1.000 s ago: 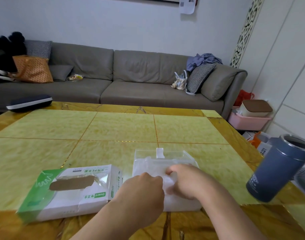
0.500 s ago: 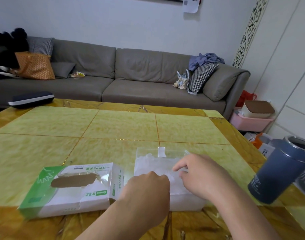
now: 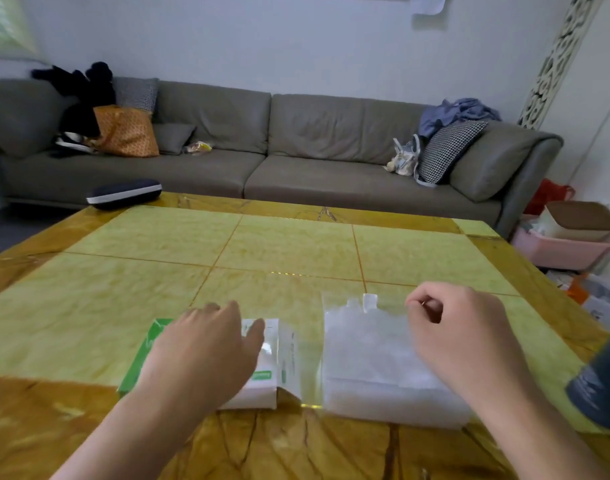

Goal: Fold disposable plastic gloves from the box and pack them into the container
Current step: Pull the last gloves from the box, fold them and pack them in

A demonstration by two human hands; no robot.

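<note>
The left hand point(image 3: 206, 351) lies flat, fingers straight, over the glove box point(image 3: 279, 362) — nearer of the two. The right hand point(image 3: 459, 337) hovers loosely curled, holding nothing I can see, above the clear container point(image 3: 365, 368) just right of the box — gloves already inside.

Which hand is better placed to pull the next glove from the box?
Left. The left hand is spread over the top of the glove box, right where the gloves come out. The right hand sits over the clear container, its fingers curled, apart from the box.
</note>
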